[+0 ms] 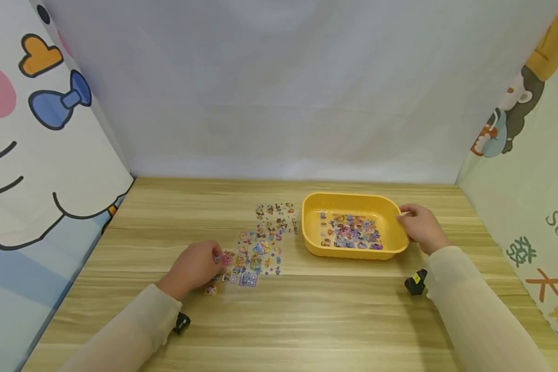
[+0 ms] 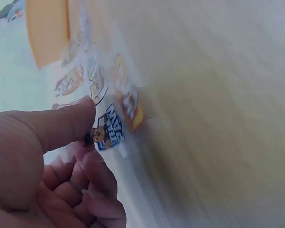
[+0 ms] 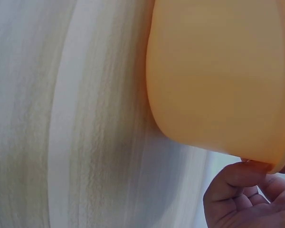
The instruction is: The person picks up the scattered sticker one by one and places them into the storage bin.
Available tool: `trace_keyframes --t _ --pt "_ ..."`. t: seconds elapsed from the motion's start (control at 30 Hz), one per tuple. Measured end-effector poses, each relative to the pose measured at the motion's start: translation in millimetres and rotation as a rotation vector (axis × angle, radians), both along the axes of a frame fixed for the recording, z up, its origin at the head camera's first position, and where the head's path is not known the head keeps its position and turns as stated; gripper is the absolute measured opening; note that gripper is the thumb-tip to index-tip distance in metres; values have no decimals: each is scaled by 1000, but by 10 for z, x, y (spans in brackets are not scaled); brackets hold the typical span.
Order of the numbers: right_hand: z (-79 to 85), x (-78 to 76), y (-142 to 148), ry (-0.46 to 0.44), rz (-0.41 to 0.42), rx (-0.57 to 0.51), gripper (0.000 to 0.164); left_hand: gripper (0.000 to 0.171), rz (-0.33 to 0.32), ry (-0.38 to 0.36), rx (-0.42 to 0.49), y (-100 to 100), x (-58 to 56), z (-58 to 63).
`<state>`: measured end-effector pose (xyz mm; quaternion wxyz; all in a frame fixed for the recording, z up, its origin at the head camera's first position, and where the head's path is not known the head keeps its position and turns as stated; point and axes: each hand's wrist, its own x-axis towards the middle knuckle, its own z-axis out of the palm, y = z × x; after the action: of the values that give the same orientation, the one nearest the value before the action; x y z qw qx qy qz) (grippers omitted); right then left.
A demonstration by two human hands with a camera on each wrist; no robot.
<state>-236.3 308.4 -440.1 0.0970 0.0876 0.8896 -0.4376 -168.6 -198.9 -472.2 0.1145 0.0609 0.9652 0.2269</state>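
My left hand pinches the edge of a clear sticker sheet between thumb and fingers. In the left wrist view, small cartoon prints and lettering show on that sticker sheet, right at the thumb tip. Another clear sticker sheet lies on the table just beyond, overlapping it in the head view. On the right, my right hand grips the rim of a yellow plastic tray at its right end. Inside the tray lie colourful stickers. In the right wrist view, fingers curl under the tray's rim.
The wood-grain table ends at a pale curtain behind. Printed cartoon panels stand at the left and right sides. A black wrist device sits by the right sleeve, another by the left sleeve.
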Motion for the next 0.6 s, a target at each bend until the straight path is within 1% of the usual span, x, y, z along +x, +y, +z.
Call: trace_keyframes --t 0.1,0.2,0.3,0.4,0.6 --pt "7 1 1 -5 3 4 49 20 9 -25 99 -21 -20 11" --pt "12 4 -1 -9 4 5 49 22 1 -40 187 -50 -44 14" --pt "16 6 -4 -8 5 5 50 23 -7 -61 252 -72 -60 26" --pt "20 7 -7 -7 6 5 49 24 -2 -79 295 -77 -69 50" --pt "25 9 -3 -10 9 4 50 25 27 -87 342 -47 -64 83"
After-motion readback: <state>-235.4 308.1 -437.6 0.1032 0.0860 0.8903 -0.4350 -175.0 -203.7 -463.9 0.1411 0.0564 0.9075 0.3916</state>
